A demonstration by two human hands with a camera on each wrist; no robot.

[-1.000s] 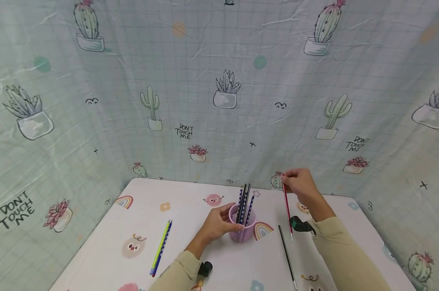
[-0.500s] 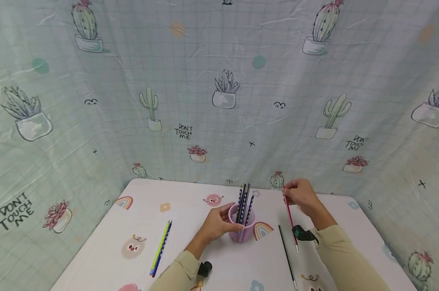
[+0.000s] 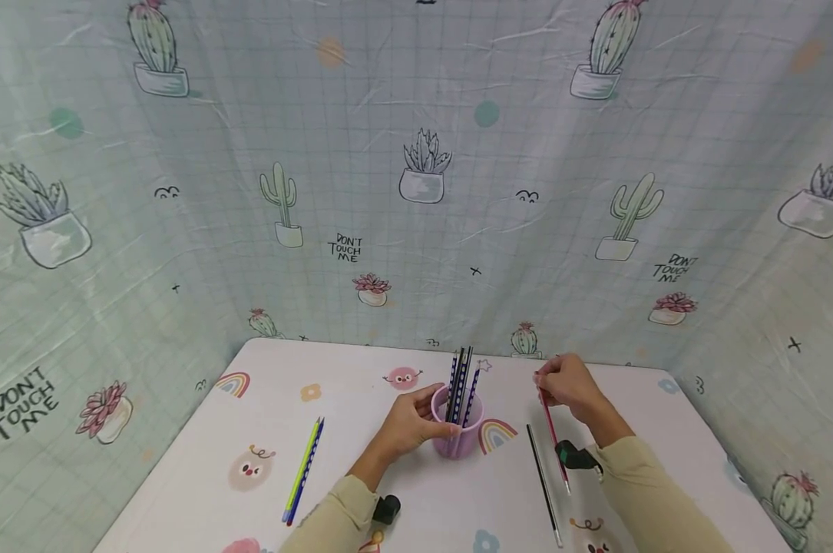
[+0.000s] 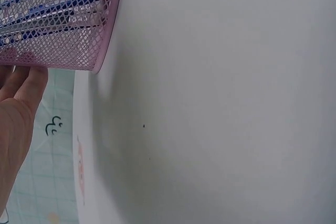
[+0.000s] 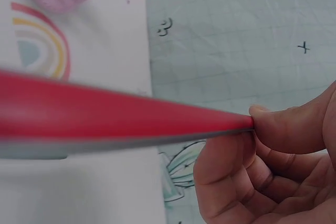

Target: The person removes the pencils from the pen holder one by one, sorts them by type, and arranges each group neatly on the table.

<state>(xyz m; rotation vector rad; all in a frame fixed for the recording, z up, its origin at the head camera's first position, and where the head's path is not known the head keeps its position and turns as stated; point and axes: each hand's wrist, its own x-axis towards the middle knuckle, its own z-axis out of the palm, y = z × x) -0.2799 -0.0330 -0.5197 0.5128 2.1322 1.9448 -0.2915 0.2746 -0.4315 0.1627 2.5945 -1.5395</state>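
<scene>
A pink mesh pencil cup [image 3: 457, 444] stands on the table with several dark and blue dotted pencils [image 3: 462, 388] upright in it. My left hand [image 3: 408, 426] grips the cup around its side, thumb at the front rim; in the left wrist view its fingers [image 4: 32, 85] lie against the mesh. My right hand [image 3: 573, 388] pinches a red pencil [image 3: 550, 418] by its far end, and the right wrist view shows thumb and forefinger closed on the red pencil [image 5: 131, 116]. Its near end slants down toward the table, right of a black pencil [image 3: 543, 484] lying there.
A yellow-green pencil [image 3: 302, 470] and a blue dotted pencil [image 3: 307, 470] lie side by side on the left of the white printed table [image 3: 361, 384]. A cactus-print curtain [image 3: 416, 246] rises behind the table's back edge and along both sides.
My right hand has come down toward the table with the red pencil, whose near end has moved down and slightly right. The left hand stays on the cup.
</scene>
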